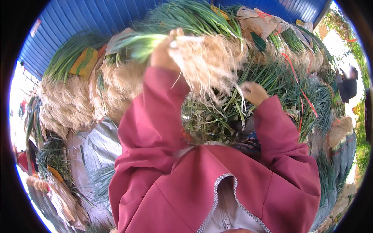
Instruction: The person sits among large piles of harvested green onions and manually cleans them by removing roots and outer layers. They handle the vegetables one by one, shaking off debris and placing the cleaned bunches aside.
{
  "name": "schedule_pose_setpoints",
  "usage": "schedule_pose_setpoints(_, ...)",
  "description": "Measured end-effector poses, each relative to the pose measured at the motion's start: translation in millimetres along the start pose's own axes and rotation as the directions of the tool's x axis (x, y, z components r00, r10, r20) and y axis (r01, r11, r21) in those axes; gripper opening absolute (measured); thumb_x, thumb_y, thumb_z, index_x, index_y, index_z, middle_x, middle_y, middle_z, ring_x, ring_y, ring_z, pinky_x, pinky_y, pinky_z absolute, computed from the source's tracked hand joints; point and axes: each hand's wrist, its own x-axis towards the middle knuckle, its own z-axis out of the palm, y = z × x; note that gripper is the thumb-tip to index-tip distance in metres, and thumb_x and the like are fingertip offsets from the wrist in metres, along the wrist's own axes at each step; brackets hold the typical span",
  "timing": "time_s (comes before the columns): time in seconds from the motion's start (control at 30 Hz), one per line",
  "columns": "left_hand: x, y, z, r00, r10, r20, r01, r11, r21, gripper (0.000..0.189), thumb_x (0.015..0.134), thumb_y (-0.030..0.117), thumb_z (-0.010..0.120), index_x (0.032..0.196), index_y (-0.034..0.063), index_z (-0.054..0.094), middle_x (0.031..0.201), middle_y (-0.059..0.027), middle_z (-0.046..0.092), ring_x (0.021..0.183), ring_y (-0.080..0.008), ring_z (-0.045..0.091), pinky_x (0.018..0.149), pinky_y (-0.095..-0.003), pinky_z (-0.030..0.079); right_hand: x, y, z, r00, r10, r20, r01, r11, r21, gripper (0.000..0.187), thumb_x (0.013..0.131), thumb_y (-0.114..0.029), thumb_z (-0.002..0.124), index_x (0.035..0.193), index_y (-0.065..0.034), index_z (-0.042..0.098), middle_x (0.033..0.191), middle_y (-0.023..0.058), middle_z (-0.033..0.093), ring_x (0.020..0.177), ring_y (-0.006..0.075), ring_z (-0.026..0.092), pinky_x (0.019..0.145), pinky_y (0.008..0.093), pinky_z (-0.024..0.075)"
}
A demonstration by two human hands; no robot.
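My left hand (164,54) is raised, its fingers closed around some scallions (137,42). Their green leaves stretch left and their white stems and roots point right, blurred by motion. Behind and right of that hand is a mass of pale, stringy roots (211,67); where the held roots end and the pile starts cannot be told. Lower and to the right, my right hand (254,92) has its fingertips together at a thin whitish strip (241,94), which looks like a peeled scallion skin. Below both hands lies a heap of loose green leaves and trimmings (215,116).
Bundles of scallions (67,99) with roots facing me line the left and back, before a blue corrugated metal wall (116,14). Red ties (300,81) cross the greens on the right. Silvery plastic sheeting (102,142) lies on the left. A person (348,83) is at far right.
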Motion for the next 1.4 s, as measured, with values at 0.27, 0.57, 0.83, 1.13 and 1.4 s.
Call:
schedule_pose_setpoints(0.27, 35.0, 42.0, 73.5, 0.97, 0.182, 0.162, -0.148, 0.968, -0.204, 0.032, 0.089, 0.01, 0.05, 0.118, -0.0008, 0.046, 0.119, -0.012, 0.055, 0.11, -0.0226, 0.052, 0.098, -0.0365, 0.039, 69.7, -102.4, -60.5, 0.914, -0.14, -0.381, 0.397, 0.504, 0.767, 0.028, 0.087, -0.026, 0.054, 0.105, -0.0044, 0.057, 0.097, 0.0099, 0.062, 0.089, 0.0217, 0.059, 0.079, 0.0373, 0.0465)
schedule_pose_setpoints(0.57, 44.2, 108.9, 79.5, 0.942, 0.317, 0.11, -0.325, 0.944, 0.064, 0.029, 0.089, 0.01, 0.05, 0.116, -0.0004, 0.047, 0.115, -0.0112, 0.056, 0.106, -0.0202, 0.052, 0.094, -0.0344, 0.041, 95.0, -92.7, -4.5, 0.985, -0.128, -0.117, 0.137, 0.988, 0.07, 0.032, 0.086, -0.036, 0.055, 0.1, -0.0082, 0.062, 0.088, 0.0108, 0.063, 0.079, 0.0246, 0.059, 0.078, 0.0421, 0.046)
schedule_pose_setpoints(0.83, 42.5, 129.0, 46.0, 0.924, 0.38, 0.035, -0.378, 0.898, 0.226, 0.027, 0.089, 0.011, 0.05, 0.114, 0.0001, 0.049, 0.112, -0.0105, 0.056, 0.103, -0.018, 0.053, 0.09, -0.0326, 0.042, 234.3, -117.6, 150.5, 0.96, -0.147, -0.238, 0.204, 0.95, 0.235, 0.046, 0.085, -0.032, 0.054, 0.128, -0.0149, 0.047, 0.135, 0.0154, 0.04, 0.116, 0.037, 0.046, 0.098, 0.0451, 0.0385)
schedule_pose_setpoints(1.13, -31.4, 45.4, -79.5, 0.949, 0.266, -0.167, -0.199, 0.921, 0.335, 0.025, 0.088, 0.011, 0.05, 0.111, 0.0005, 0.051, 0.108, -0.0097, 0.057, 0.099, -0.0157, 0.054, 0.086, -0.0305, 0.044, 207.9, -15.0, 167.3, 0.942, 0.333, 0.038, -0.334, 0.927, 0.172, 0.056, 0.079, -0.027, 0.06, 0.127, -0.0038, 0.042, 0.115, 0.0223, 0.051, 0.096, 0.032, 0.058, 0.08, 0.0401, 0.0499)
schedule_pose_setpoints(1.4, -146.8, -5.1, -130.7, 0.927, 0.25, -0.28, -0.154, 0.934, 0.321, 0.023, 0.088, 0.011, 0.051, 0.109, 0.001, 0.052, 0.105, -0.0089, 0.058, 0.095, -0.0135, 0.055, 0.082, -0.0287, 0.045, 187.3, -31.7, 131.9, 0.997, 0.02, 0.075, -0.013, 0.997, -0.081, 0.057, 0.077, -0.029, 0.061, 0.126, -0.0046, 0.045, 0.12, 0.0234, 0.048, 0.107, 0.0346, 0.051, 0.089, 0.0385, 0.0429)
